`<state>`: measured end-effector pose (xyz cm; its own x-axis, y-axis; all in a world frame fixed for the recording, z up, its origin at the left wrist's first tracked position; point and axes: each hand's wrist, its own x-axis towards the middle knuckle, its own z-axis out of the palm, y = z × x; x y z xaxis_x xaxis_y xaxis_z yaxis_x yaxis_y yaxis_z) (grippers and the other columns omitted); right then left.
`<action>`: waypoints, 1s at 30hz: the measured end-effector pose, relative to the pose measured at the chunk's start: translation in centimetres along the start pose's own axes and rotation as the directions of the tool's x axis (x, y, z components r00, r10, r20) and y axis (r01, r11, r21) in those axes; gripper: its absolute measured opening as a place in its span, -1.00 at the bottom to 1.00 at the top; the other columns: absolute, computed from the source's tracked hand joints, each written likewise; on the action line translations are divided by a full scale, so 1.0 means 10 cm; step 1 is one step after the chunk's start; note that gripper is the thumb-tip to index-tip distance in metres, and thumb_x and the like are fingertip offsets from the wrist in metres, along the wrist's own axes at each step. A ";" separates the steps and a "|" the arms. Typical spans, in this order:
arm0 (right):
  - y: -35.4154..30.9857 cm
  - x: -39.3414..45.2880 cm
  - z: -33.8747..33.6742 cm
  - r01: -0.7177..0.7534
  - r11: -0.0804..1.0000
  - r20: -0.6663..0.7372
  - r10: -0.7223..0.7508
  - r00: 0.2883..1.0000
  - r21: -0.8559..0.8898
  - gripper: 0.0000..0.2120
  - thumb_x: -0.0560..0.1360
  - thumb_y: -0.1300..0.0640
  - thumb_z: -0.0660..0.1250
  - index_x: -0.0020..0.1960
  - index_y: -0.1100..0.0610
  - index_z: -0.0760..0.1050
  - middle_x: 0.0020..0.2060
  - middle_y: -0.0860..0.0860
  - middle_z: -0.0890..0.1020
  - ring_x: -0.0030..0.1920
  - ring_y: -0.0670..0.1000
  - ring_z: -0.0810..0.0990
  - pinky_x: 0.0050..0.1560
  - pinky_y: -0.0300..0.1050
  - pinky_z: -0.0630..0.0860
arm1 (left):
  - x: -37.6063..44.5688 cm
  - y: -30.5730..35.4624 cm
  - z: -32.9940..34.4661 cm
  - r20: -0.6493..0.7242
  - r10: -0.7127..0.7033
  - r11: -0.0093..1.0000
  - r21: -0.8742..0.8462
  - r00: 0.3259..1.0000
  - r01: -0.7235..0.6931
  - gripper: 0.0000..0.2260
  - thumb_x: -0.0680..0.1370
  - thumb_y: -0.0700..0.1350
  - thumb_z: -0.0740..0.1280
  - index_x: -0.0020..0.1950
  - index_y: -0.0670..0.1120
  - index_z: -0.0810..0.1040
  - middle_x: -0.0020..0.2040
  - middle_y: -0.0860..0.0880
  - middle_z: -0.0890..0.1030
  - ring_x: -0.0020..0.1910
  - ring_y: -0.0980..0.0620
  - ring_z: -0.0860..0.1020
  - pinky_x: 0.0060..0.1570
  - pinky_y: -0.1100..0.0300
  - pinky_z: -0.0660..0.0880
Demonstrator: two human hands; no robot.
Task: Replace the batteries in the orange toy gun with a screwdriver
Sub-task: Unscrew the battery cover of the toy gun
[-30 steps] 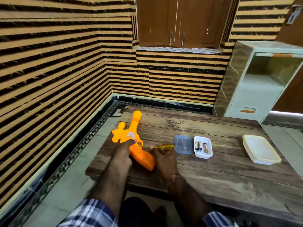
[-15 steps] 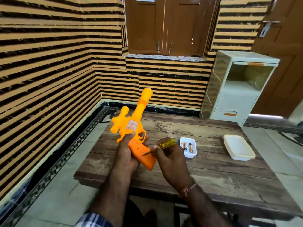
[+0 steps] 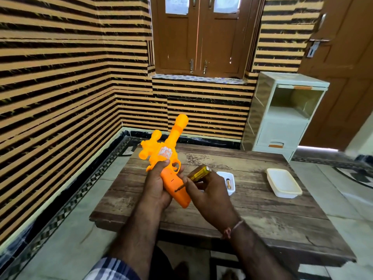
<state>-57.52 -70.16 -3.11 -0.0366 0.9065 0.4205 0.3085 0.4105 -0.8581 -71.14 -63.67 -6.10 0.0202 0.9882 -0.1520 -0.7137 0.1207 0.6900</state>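
Left hand: the left hand [image 3: 156,187] wraps its fingers round the orange toy gun [image 3: 168,158] at the trigger area, holding it above the near left part of the wooden table [image 3: 252,217].
Gun axis: barrel points up and away, grip slants down toward the right.
Screwdriver: the yellow-handled screwdriver [image 3: 196,174] slants down-left, its tip touching the grip's flat face.
Right hand: the right hand [image 3: 210,196] pinches the screwdriver near its shaft, just right of the grip.
Batteries: spare batteries [image 3: 228,182] lie in a small white tray [image 3: 230,176] behind the right hand.
Likely step: seating the tip in the cover screw.
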 end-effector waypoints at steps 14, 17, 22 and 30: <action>-0.25 0.13 -0.12 0.145 0.959 0.159 -0.108 0.981 -0.242 -0.51 0.47 0.13 0.44 0.24 -0.16 0.27 -0.21 -0.14 0.57 -0.15 -0.10 0.62 -0.14 -0.08 0.62 | 0.07 -0.06 -0.04 -0.032 -0.037 0.999 0.011 0.999 0.038 -0.53 0.44 -0.09 0.38 0.34 -0.15 0.48 0.14 -0.28 0.58 0.14 -0.34 0.57 0.15 -0.29 0.50; -0.26 0.18 -0.13 0.205 0.920 0.188 -0.147 0.971 -0.335 -0.47 0.48 0.15 0.41 0.29 -0.17 0.22 -0.23 -0.08 0.58 -0.16 -0.04 0.62 -0.13 0.08 0.61 | 0.11 -0.08 -0.04 -0.054 -0.041 0.999 0.012 0.998 0.042 -0.48 0.43 -0.07 0.40 0.38 -0.11 0.47 0.19 -0.29 0.60 0.11 -0.32 0.59 0.08 -0.24 0.53; -0.32 0.25 -0.19 0.278 0.876 0.215 -0.206 0.955 -0.394 -0.63 0.53 0.01 0.36 0.28 -0.10 0.35 -0.08 0.00 0.63 -0.12 -0.04 0.58 -0.09 0.04 0.57 | 0.16 -0.09 -0.03 -0.094 -0.036 0.999 -0.002 0.995 0.036 -0.37 0.35 -0.04 0.47 0.41 -0.12 0.45 0.26 -0.28 0.58 0.25 -0.33 0.54 0.28 -0.35 0.38; -0.46 0.28 -0.08 0.326 0.869 0.208 -0.264 0.942 -0.372 -0.65 0.57 0.16 0.30 0.34 0.06 0.39 -0.05 0.04 0.57 -0.09 -0.02 0.47 -0.11 -0.10 0.39 | 0.20 -0.12 0.06 -0.048 -0.081 0.997 0.015 0.996 0.082 -0.67 0.54 -0.07 0.31 0.28 -0.13 0.53 -0.02 -0.20 0.69 -0.09 -0.15 0.70 -0.25 0.01 0.60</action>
<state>-58.31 -69.58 2.22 -0.3135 0.7657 0.5617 0.6101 0.6157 -0.4988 -69.81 -61.77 -6.79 0.0443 0.9695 -0.2411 -0.6992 0.2025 0.6857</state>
